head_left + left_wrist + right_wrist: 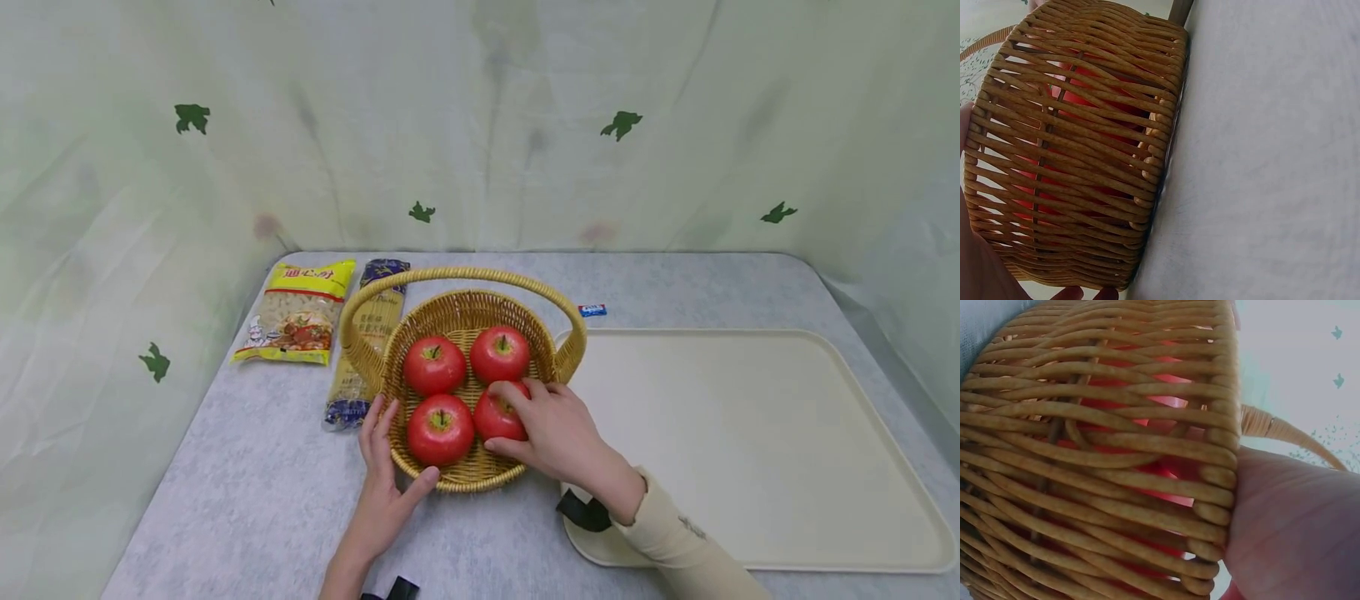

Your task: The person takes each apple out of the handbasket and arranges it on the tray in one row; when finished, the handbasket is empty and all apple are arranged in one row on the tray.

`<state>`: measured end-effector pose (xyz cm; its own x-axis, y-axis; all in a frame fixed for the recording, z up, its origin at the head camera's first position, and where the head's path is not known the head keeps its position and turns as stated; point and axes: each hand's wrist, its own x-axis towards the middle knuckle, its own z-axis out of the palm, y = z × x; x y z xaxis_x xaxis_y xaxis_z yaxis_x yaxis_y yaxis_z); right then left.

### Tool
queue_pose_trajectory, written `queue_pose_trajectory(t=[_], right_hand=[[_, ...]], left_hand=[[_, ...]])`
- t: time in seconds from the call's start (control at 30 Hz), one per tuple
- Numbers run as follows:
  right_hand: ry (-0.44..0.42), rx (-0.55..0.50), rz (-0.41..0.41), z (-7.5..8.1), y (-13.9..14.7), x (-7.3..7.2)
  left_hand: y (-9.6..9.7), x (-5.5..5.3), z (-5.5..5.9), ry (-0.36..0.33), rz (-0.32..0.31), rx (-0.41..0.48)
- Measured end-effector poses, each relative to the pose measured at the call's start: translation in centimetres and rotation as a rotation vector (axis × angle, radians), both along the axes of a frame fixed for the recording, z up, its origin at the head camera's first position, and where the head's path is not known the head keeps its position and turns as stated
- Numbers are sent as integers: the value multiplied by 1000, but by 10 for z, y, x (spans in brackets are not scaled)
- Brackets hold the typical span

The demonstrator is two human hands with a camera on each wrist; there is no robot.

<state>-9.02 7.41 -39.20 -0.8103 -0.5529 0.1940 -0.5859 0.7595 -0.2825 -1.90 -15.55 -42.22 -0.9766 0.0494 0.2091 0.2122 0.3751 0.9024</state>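
Where wicker (478, 475) curves, the right hand (557, 431) grips a glossy apple (493, 421).

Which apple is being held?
The near right apple in the basket, gripped by the right hand; no hand holds the other three apples.

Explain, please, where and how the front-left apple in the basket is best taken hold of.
Probably grip the front-left apple on opposite sides, near its widest part, coming from above. It sits with its stem up and its top uncovered, while the woven wall of the basket around it would hinder a low approach from outside.
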Motion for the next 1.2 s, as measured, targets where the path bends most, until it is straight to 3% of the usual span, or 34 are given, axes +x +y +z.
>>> queue_pose_trajectory(t=[0.5, 0.77, 0.87, 1.03, 1.2], right_hand=[[26, 13, -23, -5, -5, -3], [20, -35, -28, -7, -5, -1], [26, -58, -36, -8, -5, 1], [41, -104, -41, -7, -4, 5], [38, -156, -66, -4, -2, 9]], left_hand=[[0, 0, 3, -22, 2, 10], [-11, -7, -30, -12, 4, -22], [-13, -8, -34, -2, 0, -23], [-12, -6, -30, -2, 0, -28], [-6, -3, -11, 4, -6, -22]])
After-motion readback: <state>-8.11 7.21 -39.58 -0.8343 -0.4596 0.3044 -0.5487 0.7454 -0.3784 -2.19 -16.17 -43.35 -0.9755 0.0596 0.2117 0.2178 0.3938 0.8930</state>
